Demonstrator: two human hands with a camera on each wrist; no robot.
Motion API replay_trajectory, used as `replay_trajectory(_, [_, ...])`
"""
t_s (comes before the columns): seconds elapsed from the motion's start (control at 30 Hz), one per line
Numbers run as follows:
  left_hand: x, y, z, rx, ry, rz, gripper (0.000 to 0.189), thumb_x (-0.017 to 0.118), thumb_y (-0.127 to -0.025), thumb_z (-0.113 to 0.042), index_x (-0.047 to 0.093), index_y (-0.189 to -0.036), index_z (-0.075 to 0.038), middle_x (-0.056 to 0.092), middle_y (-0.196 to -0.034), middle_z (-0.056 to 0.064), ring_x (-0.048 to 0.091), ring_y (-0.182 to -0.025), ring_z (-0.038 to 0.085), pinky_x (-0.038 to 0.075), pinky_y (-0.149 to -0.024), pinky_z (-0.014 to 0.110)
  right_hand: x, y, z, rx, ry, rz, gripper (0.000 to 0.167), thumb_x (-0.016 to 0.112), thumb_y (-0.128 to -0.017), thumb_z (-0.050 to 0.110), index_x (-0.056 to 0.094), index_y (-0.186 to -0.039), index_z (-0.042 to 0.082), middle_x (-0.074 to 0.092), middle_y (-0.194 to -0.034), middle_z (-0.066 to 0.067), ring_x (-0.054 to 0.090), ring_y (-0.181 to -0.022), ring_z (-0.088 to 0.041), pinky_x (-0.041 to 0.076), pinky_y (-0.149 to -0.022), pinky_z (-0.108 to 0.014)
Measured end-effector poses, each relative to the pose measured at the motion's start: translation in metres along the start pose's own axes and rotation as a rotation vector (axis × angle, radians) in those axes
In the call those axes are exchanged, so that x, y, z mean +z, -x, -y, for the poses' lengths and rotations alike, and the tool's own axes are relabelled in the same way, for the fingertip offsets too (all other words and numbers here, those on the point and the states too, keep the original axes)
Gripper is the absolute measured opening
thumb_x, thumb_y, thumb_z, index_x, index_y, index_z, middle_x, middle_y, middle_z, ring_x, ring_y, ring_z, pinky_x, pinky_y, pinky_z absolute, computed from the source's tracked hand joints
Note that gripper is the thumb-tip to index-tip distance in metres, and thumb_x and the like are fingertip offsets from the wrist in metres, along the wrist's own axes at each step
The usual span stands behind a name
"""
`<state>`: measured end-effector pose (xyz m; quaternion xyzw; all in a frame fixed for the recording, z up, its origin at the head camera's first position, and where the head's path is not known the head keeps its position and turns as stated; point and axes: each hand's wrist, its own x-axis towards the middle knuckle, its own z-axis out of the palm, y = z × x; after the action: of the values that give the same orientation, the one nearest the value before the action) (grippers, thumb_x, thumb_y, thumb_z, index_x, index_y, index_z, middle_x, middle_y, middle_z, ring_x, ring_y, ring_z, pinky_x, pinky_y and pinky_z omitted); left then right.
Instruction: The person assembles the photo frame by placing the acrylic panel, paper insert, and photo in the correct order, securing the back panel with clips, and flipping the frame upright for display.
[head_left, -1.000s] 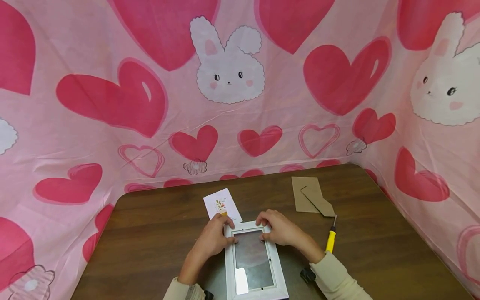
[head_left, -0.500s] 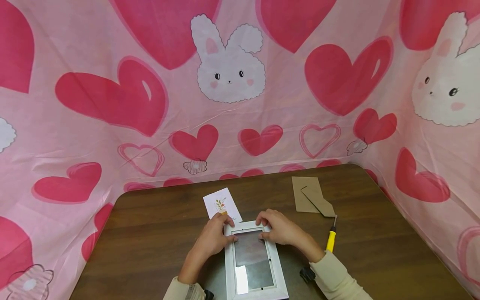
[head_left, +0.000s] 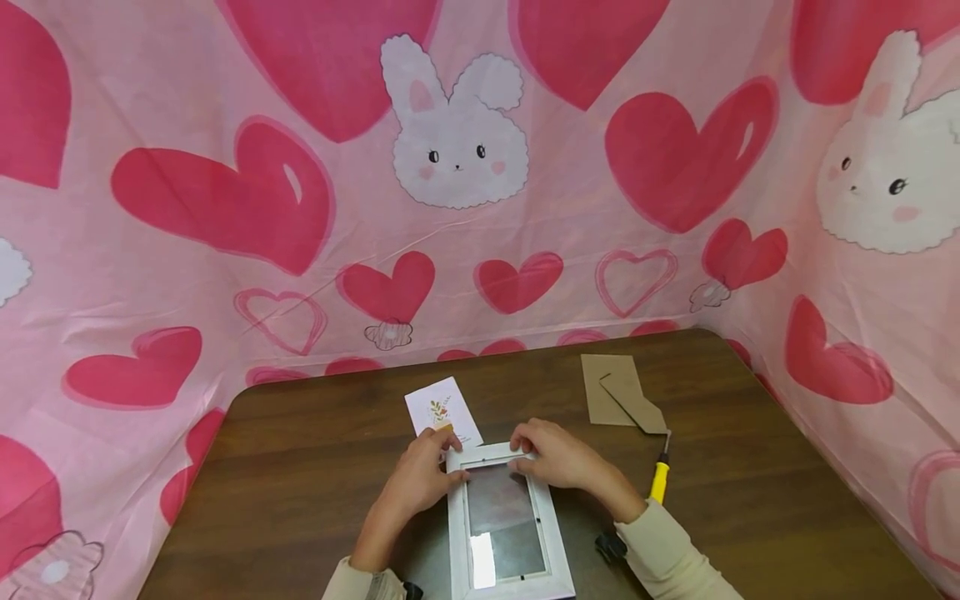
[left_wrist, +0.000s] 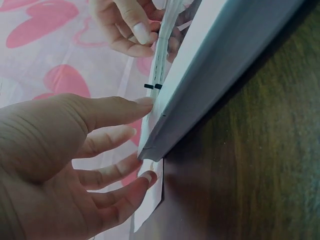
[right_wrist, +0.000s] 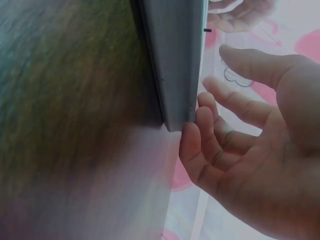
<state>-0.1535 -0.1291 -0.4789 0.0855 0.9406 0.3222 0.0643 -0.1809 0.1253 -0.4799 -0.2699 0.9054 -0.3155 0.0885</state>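
Observation:
In the head view a white picture frame (head_left: 557, 554) lies on the table, its opening showing a clear pane (head_left: 506, 500) with a bright reflection. Small dark tabs stand along the inner edge. My left hand (head_left: 416, 475) is at the far left corner; its thumb touches the inner rim and its fingers lie loosely by the outside. At the far right corner is my right hand (head_left: 558, 457), fingertips touching the outer corner. In the right wrist view its thumb (right_wrist: 255, 60) is raised off the frame. A white card (head_left: 445, 407) with a flower print lies beyond the frame.
A brown backing board (head_left: 611, 387) with a fold-out stand leg lies at the back right. Beside it is a yellow-handled tool (head_left: 659, 481) with a thin metal tip. Pink heart-and-bunny cloth (head_left: 300, 208) hangs around the wooden table (head_left: 315, 450).
My right thumb has drawn back slightly from the pane toward the frame's far edge. The frame and the left hand are nearly unchanged; the view has shifted slightly.

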Motion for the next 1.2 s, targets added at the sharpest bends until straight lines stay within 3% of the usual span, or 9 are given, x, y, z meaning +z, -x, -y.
replay_trajectory(0.43, [-0.004,0.001,0.003,0.021,-0.017,-0.044,0.042,0.091,-0.080,-0.026,0.070,-0.111,-0.010,0.065,-0.101,0.011,0.063,-0.091,0.023,0.053,-0.078,0.042,-0.001,-0.002,0.004,0.065,-0.031,-0.071,0.006,0.076,-0.095,0.019,0.073,-0.095,0.014,0.058,-0.076,0.006,0.053,-0.070,-0.011,0.046,-0.062,-0.025])
replay_trajectory(0.73, [-0.004,-0.002,0.005,0.018,0.026,-0.089,0.041,0.088,-0.085,-0.025,0.070,-0.115,-0.005,0.069,-0.102,0.012,0.065,-0.092,0.024,0.056,-0.079,0.039,-0.003,-0.012,0.008,0.029,-0.047,-0.100,0.009,0.076,-0.095,0.019,0.072,-0.093,0.012,0.059,-0.074,0.006,0.052,-0.067,-0.010,0.044,-0.060,-0.024])
replay_trajectory(1.03, [-0.004,-0.008,0.016,-0.055,0.120,-0.192,0.034,0.080,-0.091,-0.020,0.069,-0.116,-0.001,0.069,-0.104,0.015,0.065,-0.091,0.025,0.057,-0.080,0.041,-0.004,-0.027,0.012,0.017,-0.068,-0.089,0.011,0.076,-0.096,0.021,0.072,-0.094,0.011,0.062,-0.074,0.004,0.053,-0.066,-0.009,0.044,-0.060,-0.024])
replay_trajectory(1.2, [-0.003,-0.013,0.026,-0.104,0.178,-0.267,0.034,0.076,-0.094,-0.017,0.068,-0.121,0.001,0.068,-0.110,0.020,0.066,-0.097,0.030,0.058,-0.087,0.048,-0.005,-0.036,0.016,-0.003,-0.068,-0.079,0.012,0.077,-0.095,0.020,0.073,-0.092,0.010,0.065,-0.075,0.003,0.055,-0.067,-0.008,0.046,-0.062,-0.024])
